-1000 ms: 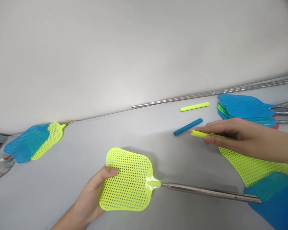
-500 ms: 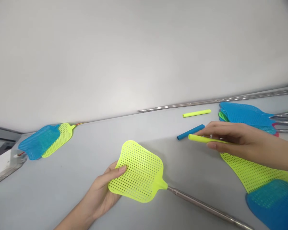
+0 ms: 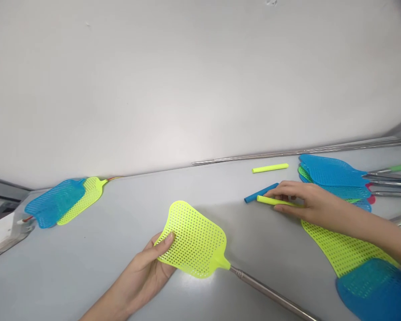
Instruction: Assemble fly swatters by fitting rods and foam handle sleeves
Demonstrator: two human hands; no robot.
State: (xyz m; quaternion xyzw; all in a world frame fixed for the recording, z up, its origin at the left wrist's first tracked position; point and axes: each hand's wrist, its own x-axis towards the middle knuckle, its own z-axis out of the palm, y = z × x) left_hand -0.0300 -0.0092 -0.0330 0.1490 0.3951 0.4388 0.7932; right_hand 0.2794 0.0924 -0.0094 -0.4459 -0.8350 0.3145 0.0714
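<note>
My left hand (image 3: 150, 267) is closed on the edge of a yellow-green fly swatter head (image 3: 197, 240), thumb on top. A metal rod (image 3: 270, 292) fitted into the swatter's neck runs down to the right. Between the thumb and fingers of my right hand (image 3: 300, 200) is a yellow-green tube (image 3: 270, 200), held low over the table. A blue tube (image 3: 254, 196) lies just beyond it, and another yellow-green tube (image 3: 270, 168) lies farther back. Below my right forearm are a loose yellow-green swatter head (image 3: 344, 245) and a blue swatter head (image 3: 370, 290) overlapping it.
Several swatters with blue heads (image 3: 334, 171) and metal rods are piled at the right. Long thin metal rods (image 3: 287, 154) lie along the wall. Blue (image 3: 53, 203) and yellow-green (image 3: 90, 191) swatter heads overlap at the left, near a white box (image 3: 2, 236) in clear plastic.
My right hand has come down slightly and to the left with the yellow-green tube, nearer the blue tube. My left hand keeps its hold on the swatter. The view has tilted a little.
</note>
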